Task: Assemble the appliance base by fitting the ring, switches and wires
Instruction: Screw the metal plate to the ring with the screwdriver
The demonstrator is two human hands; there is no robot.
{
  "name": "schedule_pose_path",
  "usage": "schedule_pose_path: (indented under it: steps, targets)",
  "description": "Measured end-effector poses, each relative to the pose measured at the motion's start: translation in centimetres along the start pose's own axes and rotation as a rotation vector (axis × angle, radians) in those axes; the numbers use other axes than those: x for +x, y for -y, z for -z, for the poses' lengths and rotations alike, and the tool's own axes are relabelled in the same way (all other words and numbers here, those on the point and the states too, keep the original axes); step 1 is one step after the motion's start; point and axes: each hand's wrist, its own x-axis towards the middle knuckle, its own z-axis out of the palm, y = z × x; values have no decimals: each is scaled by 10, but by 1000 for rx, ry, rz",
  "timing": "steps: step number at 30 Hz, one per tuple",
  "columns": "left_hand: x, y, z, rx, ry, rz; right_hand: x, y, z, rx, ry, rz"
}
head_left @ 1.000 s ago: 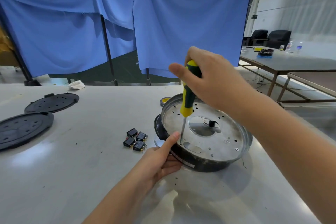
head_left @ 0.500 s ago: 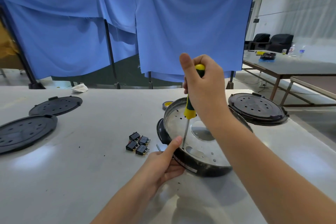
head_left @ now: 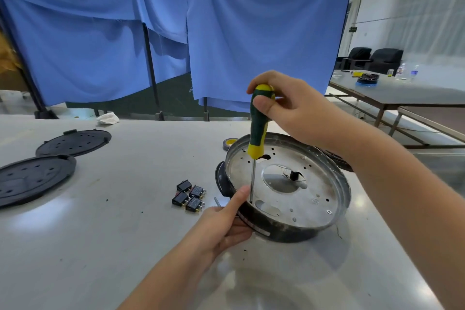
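Bright, soft glare, edges bowed, sharp

base [head_left: 299, 199]: dull scuffed metal | table [head_left: 100, 234]: smooth, kinda glossy | curtain [head_left: 251, 33]: matt blue cloth | lids [head_left: 35, 178]: matt black plastic

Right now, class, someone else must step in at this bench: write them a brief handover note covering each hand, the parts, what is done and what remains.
Right hand grips the screwdriver upright, tip at the near-left edge of the metal plate in the appliance base.
Left hand holds the base's near rim, thumb beside the shaft.
Four switches lie loose on the table, left of the base; two black covers sit far left; a tape roll lies behind the base.
Done: plate seated in the base.
Left: finish this screw, fit the switches and wires.
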Motion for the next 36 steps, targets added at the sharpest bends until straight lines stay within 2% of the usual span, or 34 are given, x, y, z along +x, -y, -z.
schedule_pose_path:
  steps: [3, 8, 14, 17, 19, 22, 25, 28, 31, 34, 36]
  targets:
    - [0, 0, 0, -7, -7, -3, 0, 2, 0, -134, -148, -27]
    - [-2, 0, -2, -9, -13, -11, -6, 11, -9, -532, -357, -36]
    - [-3, 1, -4, -9, -31, -32, 0, 25, -9, -838, -413, -208]
    - [-3, -1, -4, -12, -32, -19, -2, 23, -11, -950, -364, -163]
    - [-4, -1, -4, -13, -29, -17, -3, 19, -9, -855, -232, -94]
    - [-4, -1, -5, -16, -29, -17, -3, 19, -1, -338, 34, -80]
    - [-4, -2, -5, -22, -32, -12, -4, 16, -2, -128, 92, -1]
    - [-4, -2, -5, -23, -35, -17, -5, 14, -7, -115, 43, 67]
    - [-4, -1, -5, -21, -39, -17, -5, 14, -10, -301, -76, 86]
    - [-4, -1, -4, -20, -39, -11, -7, 11, -13, -504, -263, 14]
    - [-3, -2, -4, -19, -45, -8, -10, 8, -13, -546, -362, -73]
